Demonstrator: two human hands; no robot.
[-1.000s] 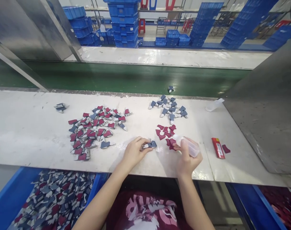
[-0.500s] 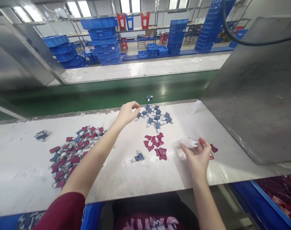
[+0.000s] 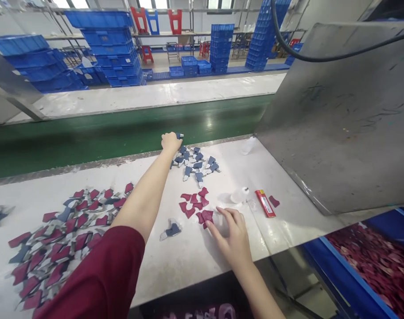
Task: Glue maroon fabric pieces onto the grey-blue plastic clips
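At the edge of the green belt, my left hand (image 3: 171, 141) has its fingers curled at a small blue-grey part with a pale end (image 3: 180, 135); the fingertips are partly hidden. Just below lies a cluster of similar blue-grey parts (image 3: 198, 165). My right hand (image 3: 233, 235) hovers low beside a group of flat maroon pieces (image 3: 207, 215), thumb and fingers apart and nothing between them. A small translucent bottle with a dark tip (image 3: 238, 195) rests beyond it. One blue-grey part (image 3: 173, 229) lies alone between my arms.
A heap of maroon-and-grey parts (image 3: 71, 226) covers the table's left side. A red packet (image 3: 265, 204) and a single maroon piece (image 3: 274, 201) lie at right. A metal panel (image 3: 335, 119) borders the right side. A blue crate of maroon pieces (image 3: 371, 261) stands below.
My left hand has reached forward to the part on the belt. My right hand has let go of the bottle and moved left to the maroon pieces. The view has swung right.
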